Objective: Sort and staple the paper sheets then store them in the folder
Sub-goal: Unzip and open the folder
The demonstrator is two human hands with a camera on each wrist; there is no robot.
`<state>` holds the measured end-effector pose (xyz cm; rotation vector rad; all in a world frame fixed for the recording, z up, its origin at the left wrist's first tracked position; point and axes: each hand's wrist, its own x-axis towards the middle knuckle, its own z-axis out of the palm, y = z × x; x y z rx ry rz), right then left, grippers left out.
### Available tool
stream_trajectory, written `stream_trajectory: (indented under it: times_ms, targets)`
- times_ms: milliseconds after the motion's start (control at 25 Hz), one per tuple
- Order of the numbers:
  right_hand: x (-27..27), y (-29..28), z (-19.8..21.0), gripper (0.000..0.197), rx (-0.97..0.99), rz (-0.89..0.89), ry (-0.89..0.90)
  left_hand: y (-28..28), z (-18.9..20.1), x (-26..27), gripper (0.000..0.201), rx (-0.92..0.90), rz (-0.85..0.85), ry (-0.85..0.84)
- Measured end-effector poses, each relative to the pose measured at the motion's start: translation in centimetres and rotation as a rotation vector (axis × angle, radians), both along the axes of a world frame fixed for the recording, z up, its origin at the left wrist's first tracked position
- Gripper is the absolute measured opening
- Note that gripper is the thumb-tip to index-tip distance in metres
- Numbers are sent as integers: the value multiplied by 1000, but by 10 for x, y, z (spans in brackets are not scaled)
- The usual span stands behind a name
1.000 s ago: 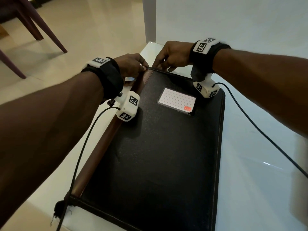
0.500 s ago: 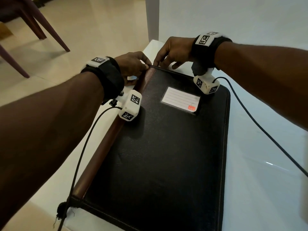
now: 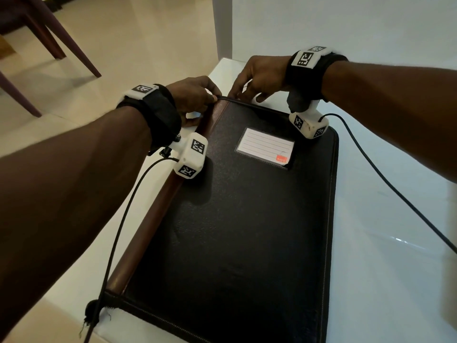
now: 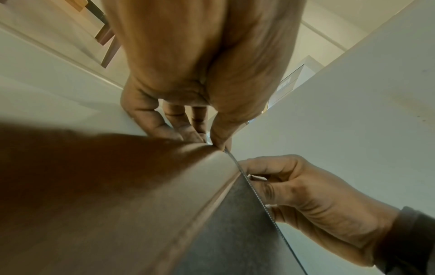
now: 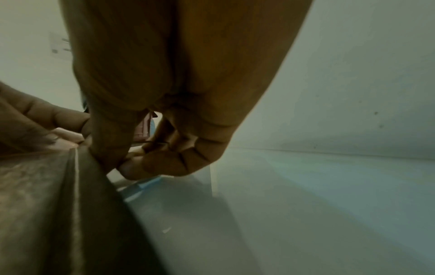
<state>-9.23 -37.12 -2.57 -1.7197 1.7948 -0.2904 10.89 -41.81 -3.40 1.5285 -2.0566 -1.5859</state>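
Observation:
A black zip folder [image 3: 235,219] with a brown spine [image 3: 158,219] and a lined label card [image 3: 265,147] lies closed on the white table [image 3: 383,231]. My left hand [image 3: 212,97] pinches the zip tape's end at the folder's far left corner [image 4: 219,143]. Just to its right, my right hand [image 3: 243,94] pinches the small metal zip pull [image 4: 257,178] between thumb and forefinger on the far edge. The right wrist view shows those fingertips [image 5: 122,163] pressed against the folder's edge [image 5: 89,186]. No paper sheets or stapler are in view.
The table's left edge [image 3: 81,263] runs close beside the spine, with tiled floor and dark chair legs [image 3: 61,38] beyond. A white wall [image 3: 346,26] stands behind the table. Black wrist cables [image 3: 395,189] trail over the table to the right and off the near left corner.
Both hands keep their holds at the folder's far edge. Apart from a small shift of my view, nothing has visibly moved.

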Motion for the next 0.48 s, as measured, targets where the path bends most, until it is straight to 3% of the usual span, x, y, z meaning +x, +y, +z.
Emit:
stream_trajectory:
  times_ms: [480]
  targets:
    - [9,2,9,27,110,-109,-200,-2,-1,6,26,62,-90,16]
